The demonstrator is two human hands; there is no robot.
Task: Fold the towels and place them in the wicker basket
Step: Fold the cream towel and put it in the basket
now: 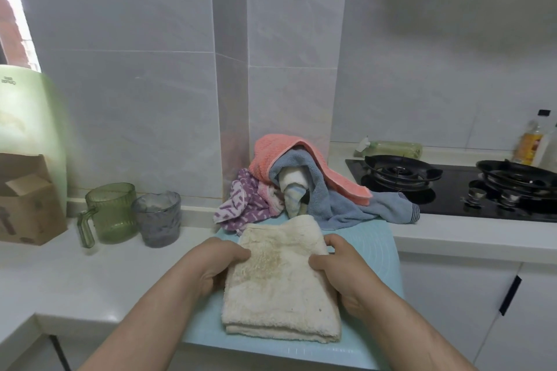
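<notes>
The cream towel (280,277) lies folded into a thick pad on the blue mat (370,250), caught between the two hands. The left hand (211,262) pinches its left side, thumb on top; the other fingers are hidden, probably tucked under the fold. The right hand (340,268) clamps the right side the same way, thumb on the pile and fingers curled round the edge.

To do this well, I'd keep both grips level and squeeze evenly, so the layers don't slide apart on the lift. The basket isn't in sight, so the carry may be long.

The towel's long axis runs straight between the thumbs, away from the person. Its layered end sits below the wrists. Its far end points at the heap of unfolded towels (301,178) just beyond the fingertips.
</notes>
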